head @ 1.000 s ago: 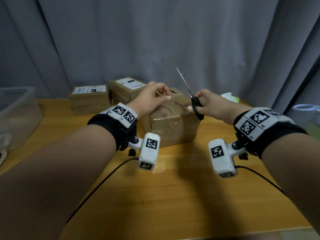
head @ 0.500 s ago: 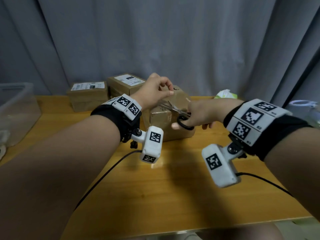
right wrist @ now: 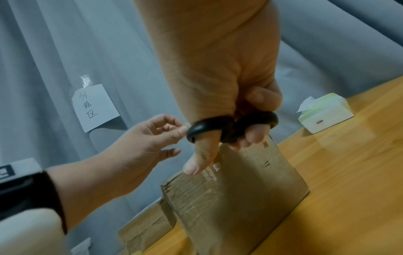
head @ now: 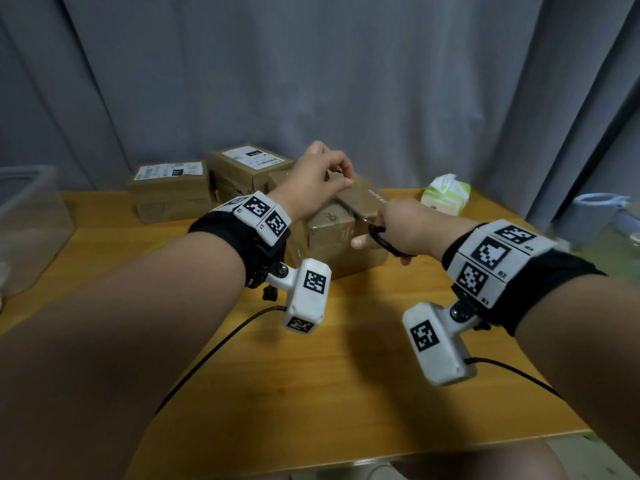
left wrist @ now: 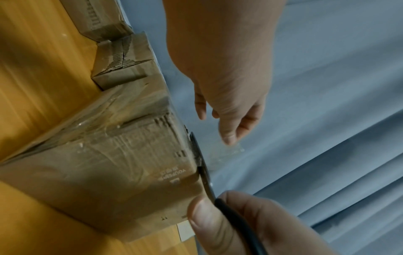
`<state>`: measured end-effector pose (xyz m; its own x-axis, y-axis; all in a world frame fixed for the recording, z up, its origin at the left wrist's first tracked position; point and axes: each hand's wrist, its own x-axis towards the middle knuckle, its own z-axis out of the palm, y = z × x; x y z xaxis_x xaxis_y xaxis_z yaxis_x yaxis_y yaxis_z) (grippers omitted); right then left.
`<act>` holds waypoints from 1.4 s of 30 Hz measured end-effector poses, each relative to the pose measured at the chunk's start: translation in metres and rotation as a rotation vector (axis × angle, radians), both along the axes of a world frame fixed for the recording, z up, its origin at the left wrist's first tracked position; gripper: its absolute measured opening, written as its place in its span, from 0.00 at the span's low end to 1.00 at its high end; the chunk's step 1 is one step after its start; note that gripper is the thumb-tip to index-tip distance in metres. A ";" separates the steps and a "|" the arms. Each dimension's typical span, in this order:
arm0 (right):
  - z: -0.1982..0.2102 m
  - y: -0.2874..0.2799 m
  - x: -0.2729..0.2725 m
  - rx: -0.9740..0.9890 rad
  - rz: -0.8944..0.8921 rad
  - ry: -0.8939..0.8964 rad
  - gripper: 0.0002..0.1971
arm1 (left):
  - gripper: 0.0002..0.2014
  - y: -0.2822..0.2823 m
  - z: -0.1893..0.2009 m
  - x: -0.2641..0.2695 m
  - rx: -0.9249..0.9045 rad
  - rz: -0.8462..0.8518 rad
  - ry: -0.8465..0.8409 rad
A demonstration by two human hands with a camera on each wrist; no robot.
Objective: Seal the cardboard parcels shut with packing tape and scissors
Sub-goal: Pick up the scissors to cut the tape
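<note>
A brown cardboard parcel (head: 339, 237) wrapped in clear tape stands mid-table. My left hand (head: 344, 178) hovers over its top, thumb and forefinger pinching a strip of clear tape (left wrist: 222, 153) that runs up from the box edge. My right hand (head: 394, 230) grips black-handled scissors (head: 377, 233), thumb and fingers through the loops (right wrist: 229, 127). The blades (left wrist: 202, 165) lie along the parcel's top edge, pointing at the tape below the left fingers. The handle loops sit close together. No tape roll is in view.
Two labelled parcels (head: 169, 188) (head: 246, 168) sit at the back left against the grey curtain. A clear plastic bin (head: 27, 220) stands far left, a tissue pack (head: 446, 195) back right, a pale blue container (head: 595, 216) off the table's right edge. Camera cables trail over the near tabletop.
My right hand swung the scissors down from pointing upward to lying across the parcel top at the tape. The left hand kept its pinch and rose slightly.
</note>
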<state>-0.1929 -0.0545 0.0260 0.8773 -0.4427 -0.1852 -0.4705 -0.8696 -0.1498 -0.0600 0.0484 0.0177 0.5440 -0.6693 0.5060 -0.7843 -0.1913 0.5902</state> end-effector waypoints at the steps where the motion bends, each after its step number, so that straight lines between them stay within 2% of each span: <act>1: -0.001 0.000 0.000 0.002 -0.009 -0.001 0.33 | 0.03 0.000 0.002 0.000 -0.044 -0.002 -0.002; 4: -0.003 -0.002 0.002 0.017 -0.010 -0.012 0.33 | 0.01 0.000 0.011 0.000 -0.126 0.000 -0.035; 7: -0.004 -0.008 0.001 0.062 0.011 -0.049 0.33 | 0.01 0.006 0.012 0.001 -0.050 0.012 0.029; 10: -0.008 -0.014 -0.004 0.238 0.004 -0.119 0.35 | 0.04 0.019 -0.006 0.002 0.053 0.053 0.132; 12: -0.013 -0.016 -0.005 0.344 0.006 -0.166 0.36 | 0.04 0.024 -0.016 0.003 0.049 0.067 0.122; 15: -0.017 -0.018 -0.007 0.486 -0.044 -0.348 0.34 | 0.04 0.026 -0.021 0.000 0.132 0.062 0.015; 18: -0.013 -0.030 -0.008 0.562 -0.163 -0.563 0.27 | 0.04 0.026 -0.017 -0.004 0.299 0.037 -0.145; 22: -0.014 -0.050 -0.006 0.426 -0.299 -0.523 0.19 | 0.07 0.025 -0.011 -0.015 0.568 -0.003 -0.471; 24: -0.021 -0.054 -0.005 0.408 -0.351 -0.485 0.20 | 0.10 0.023 -0.009 -0.021 0.634 -0.006 -0.593; 25: -0.024 -0.055 -0.005 0.403 -0.375 -0.479 0.21 | 0.11 0.022 -0.008 -0.023 0.646 -0.004 -0.602; 27: -0.030 -0.055 -0.008 0.397 -0.408 -0.498 0.21 | 0.10 0.021 -0.005 -0.028 0.649 0.003 -0.544; 29: -0.036 -0.056 -0.014 0.371 -0.417 -0.524 0.21 | 0.06 0.019 -0.003 -0.033 0.580 -0.012 -0.368; 31: -0.042 -0.059 -0.023 0.292 -0.416 -0.525 0.20 | 0.04 0.016 -0.002 -0.039 0.421 -0.009 -0.179; 34: -0.051 -0.065 -0.038 0.217 -0.454 -0.537 0.18 | 0.03 0.007 -0.010 -0.056 0.110 0.010 -0.141; 36: -0.057 -0.070 -0.050 0.219 -0.482 -0.542 0.15 | 0.05 -0.003 -0.021 -0.073 0.003 -0.077 -0.018; 38: -0.065 -0.077 -0.061 0.192 -0.493 -0.523 0.15 | 0.09 -0.016 -0.039 -0.084 0.041 -0.128 0.150; 40: -0.072 -0.084 -0.070 0.167 -0.492 -0.506 0.14 | 0.11 -0.028 -0.060 -0.088 0.115 -0.108 0.295; 42: -0.080 -0.089 -0.078 0.121 -0.491 -0.479 0.15 | 0.11 -0.038 -0.077 -0.090 0.170 -0.074 0.363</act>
